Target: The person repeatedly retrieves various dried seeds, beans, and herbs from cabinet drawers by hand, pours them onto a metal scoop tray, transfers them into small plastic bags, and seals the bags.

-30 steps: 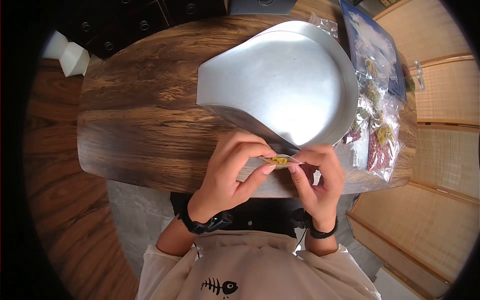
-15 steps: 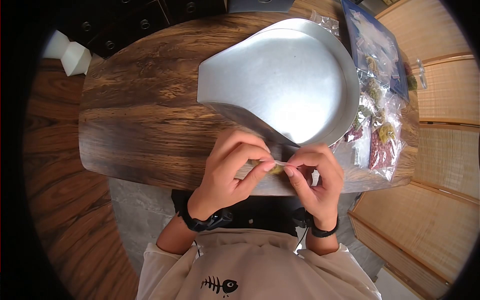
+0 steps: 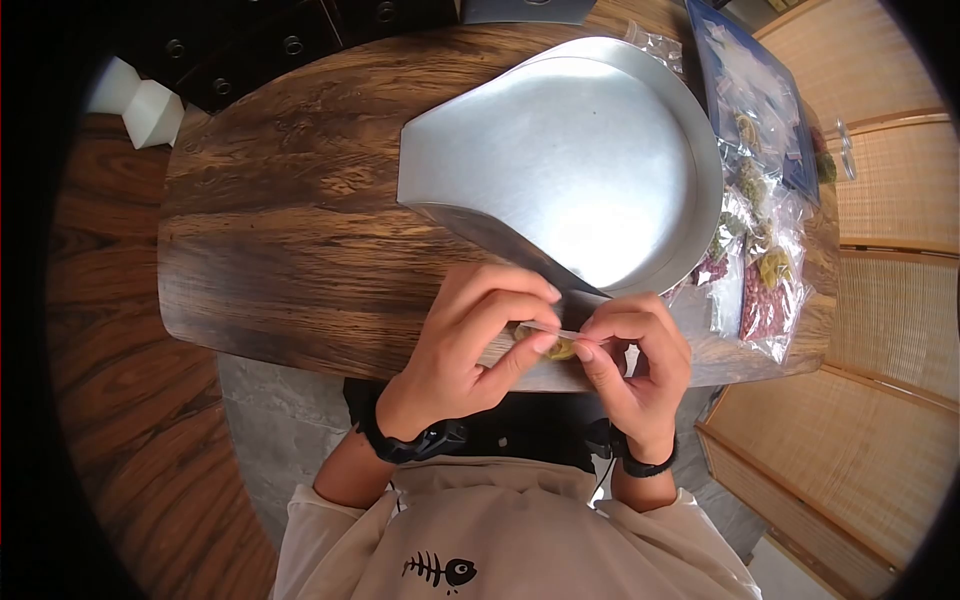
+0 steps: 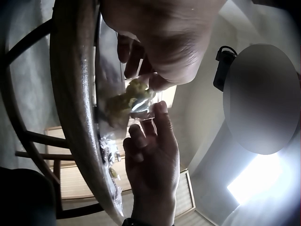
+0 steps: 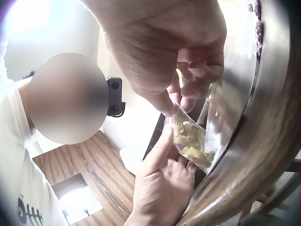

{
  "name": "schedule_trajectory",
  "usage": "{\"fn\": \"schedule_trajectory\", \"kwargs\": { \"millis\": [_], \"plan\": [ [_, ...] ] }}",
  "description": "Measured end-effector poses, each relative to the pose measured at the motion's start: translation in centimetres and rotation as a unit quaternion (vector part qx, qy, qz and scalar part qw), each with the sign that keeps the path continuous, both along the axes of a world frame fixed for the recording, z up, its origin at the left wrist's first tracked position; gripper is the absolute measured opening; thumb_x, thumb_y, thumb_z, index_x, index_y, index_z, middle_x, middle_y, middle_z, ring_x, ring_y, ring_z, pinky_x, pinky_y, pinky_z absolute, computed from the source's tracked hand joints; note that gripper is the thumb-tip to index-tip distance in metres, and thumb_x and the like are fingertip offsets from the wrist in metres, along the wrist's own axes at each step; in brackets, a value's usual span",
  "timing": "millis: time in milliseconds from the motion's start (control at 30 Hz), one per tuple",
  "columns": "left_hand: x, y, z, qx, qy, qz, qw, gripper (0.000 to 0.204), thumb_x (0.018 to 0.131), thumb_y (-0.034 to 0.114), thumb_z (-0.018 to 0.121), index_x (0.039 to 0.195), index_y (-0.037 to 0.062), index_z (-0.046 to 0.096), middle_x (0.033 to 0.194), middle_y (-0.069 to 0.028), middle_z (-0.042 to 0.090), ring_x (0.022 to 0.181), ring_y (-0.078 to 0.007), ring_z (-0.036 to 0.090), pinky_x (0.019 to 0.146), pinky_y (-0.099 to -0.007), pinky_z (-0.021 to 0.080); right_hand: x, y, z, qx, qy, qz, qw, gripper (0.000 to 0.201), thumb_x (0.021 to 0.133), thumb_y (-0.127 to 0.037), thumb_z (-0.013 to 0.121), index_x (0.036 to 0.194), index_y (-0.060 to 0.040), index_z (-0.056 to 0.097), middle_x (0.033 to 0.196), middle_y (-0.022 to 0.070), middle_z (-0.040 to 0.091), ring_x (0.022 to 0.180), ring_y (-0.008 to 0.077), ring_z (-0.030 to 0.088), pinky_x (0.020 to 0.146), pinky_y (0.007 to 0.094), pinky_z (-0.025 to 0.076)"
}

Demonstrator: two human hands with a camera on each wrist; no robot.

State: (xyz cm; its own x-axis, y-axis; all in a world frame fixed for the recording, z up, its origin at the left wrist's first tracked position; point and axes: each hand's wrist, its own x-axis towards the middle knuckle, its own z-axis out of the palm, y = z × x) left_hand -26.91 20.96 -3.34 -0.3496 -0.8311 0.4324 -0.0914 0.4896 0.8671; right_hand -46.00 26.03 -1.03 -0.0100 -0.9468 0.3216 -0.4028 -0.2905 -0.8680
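Note:
A small clear bag with yellow-green dried pieces (image 3: 560, 350) is held between both hands near the table's front edge. The left hand (image 3: 470, 345) pinches the bag's top edge between thumb and fingers. At the other end of that edge, the right hand (image 3: 640, 360) pinches it too. In the right wrist view the bag (image 5: 190, 141) hangs below the pinching fingertips, its contents lying in the lower part. The left wrist view shows the same bag (image 4: 129, 101) between the two hands.
A large metal scoop-shaped tray (image 3: 560, 150) lies just beyond the hands. Several clear bags of dried pieces (image 3: 765, 300) lie right of it, by a blue tray (image 3: 700, 50). Dark drawers (image 3: 270, 50) stand at the back left.
The bag's top, spread apart with the yellow pieces showing a second ago, now looks like a thin flat line between the fingers. The left index finger has shifted slightly.

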Motion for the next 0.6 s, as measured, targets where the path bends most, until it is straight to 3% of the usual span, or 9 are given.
{"fn": "schedule_trajectory", "kwargs": {
  "millis": [600],
  "plan": [
    [0.18, -0.11, -0.23, 0.035, 0.006, -0.019, 0.999, 0.013, 0.088, 0.006, 0.074, 0.097, 0.0064, 0.064, 0.097, -0.0066, 0.063, 0.091, -0.0246, 0.059, 0.084, -0.0355, 0.044, -0.12, 0.27, -0.15, 0.045, -0.021, -0.004, 0.999, 0.012, 0.086, -0.002, 0.079, 0.093, -0.0009, 0.069, 0.096, 0.0062, 0.066, 0.056, 0.0034, 0.049, 0.049, 0.0202, 0.036]
  ]
}}
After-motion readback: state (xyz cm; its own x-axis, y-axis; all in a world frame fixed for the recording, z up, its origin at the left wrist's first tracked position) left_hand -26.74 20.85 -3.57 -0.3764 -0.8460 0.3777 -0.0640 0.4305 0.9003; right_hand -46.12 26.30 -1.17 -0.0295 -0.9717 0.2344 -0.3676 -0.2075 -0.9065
